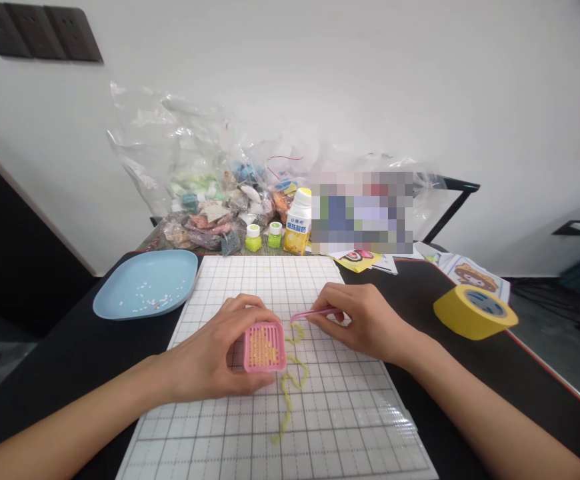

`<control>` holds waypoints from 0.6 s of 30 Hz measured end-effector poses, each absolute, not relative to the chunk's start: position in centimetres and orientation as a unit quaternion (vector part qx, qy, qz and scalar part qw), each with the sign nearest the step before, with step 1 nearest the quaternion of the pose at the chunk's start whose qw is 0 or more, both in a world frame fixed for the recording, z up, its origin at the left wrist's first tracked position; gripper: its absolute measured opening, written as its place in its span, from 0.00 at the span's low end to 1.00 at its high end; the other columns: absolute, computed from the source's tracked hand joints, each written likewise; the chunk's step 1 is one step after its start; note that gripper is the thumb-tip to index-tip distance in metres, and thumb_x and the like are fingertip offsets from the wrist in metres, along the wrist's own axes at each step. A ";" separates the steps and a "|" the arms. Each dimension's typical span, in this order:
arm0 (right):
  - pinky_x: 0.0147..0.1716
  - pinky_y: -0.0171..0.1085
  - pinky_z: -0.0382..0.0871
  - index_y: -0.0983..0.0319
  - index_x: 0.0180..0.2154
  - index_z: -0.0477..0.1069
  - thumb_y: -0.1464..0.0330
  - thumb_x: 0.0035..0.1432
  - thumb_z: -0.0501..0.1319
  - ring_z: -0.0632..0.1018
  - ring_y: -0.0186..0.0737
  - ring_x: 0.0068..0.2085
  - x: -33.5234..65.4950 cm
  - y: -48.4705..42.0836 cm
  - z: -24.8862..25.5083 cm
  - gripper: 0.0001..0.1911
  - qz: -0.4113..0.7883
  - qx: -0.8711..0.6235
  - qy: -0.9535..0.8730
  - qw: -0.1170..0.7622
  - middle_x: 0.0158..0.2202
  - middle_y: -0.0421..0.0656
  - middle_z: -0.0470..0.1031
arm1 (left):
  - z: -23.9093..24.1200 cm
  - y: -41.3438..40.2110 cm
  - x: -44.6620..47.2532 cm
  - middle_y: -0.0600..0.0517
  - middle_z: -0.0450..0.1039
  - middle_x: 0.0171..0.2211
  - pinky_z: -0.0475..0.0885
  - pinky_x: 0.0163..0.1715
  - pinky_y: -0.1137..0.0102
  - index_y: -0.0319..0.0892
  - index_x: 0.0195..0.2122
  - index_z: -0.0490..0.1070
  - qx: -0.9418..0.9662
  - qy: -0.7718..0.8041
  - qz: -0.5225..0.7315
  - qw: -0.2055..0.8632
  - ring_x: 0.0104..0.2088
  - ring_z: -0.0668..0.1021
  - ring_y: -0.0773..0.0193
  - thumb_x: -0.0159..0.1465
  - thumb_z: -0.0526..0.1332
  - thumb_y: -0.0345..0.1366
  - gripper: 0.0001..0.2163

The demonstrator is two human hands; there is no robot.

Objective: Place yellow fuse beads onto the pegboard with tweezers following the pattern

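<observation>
Held a small pink tray [265,347] in the left hand [210,360], fingers closed over its far edge, thumb against its near edge. Saw yellow beads filling the tray's grooves. Could not tell whether it rested on the white gridded board [355,427] or sat just off it.

Pinched pink tweezers [315,313] in the right hand [365,323], fingers pressed together on the handle. Pointed the tip left, ending just beside the tray's far right corner.

Found a crooked line of yellow beads [289,397] on the board, starting just under the tweezer tip, passing the tray's right side and trailing toward the near edge.

Found the board lying flat on a black tabletop [95,347]. Saw a light blue plate [170,270] just beside the board's far left corner, a scatter of pale beads in it. Noted a yellow tape roll [475,312] on the tabletop to the right, well apart from the right hand.

Beyond the board's far edge, noted two small green-filled jars [253,238] side by side, a white-capped yellow bottle [299,230] just right of them, and clear plastic bags [205,200] of mixed beads heaped against the wall. Spotted printed picture cards [470,275] behind the tape roll.
</observation>
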State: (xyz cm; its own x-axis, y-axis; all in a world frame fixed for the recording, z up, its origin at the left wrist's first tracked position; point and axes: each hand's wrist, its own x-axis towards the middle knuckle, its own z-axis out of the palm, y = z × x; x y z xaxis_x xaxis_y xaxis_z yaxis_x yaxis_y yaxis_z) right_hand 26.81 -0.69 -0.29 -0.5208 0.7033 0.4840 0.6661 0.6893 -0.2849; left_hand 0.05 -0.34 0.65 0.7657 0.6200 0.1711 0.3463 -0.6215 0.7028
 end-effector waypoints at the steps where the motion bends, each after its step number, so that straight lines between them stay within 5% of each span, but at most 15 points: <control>1: 0.23 0.31 0.57 0.63 0.30 0.70 0.64 0.62 0.59 0.69 0.29 0.24 26.8 -0.7 -0.3 0.10 0.030 -0.391 -0.872 0.294 0.25 0.39 0.72 | 0.6 -0.3 0.0 0.49 0.63 0.47 0.67 0.52 0.55 0.49 0.51 0.65 0.877 0.274 0.203 0.338 0.51 0.67 0.52 0.57 0.66 0.38 0.21; 18: 0.23 0.31 0.57 0.63 0.31 0.71 0.65 0.62 0.58 0.70 0.30 0.25 26.7 -0.8 -0.3 0.10 0.023 -0.389 -0.881 0.267 0.27 0.40 0.73 | 0.4 -0.3 0.2 0.48 0.63 0.47 0.67 0.52 0.54 0.50 0.53 0.64 0.885 0.259 0.191 0.338 0.52 0.66 0.51 0.57 0.67 0.39 0.23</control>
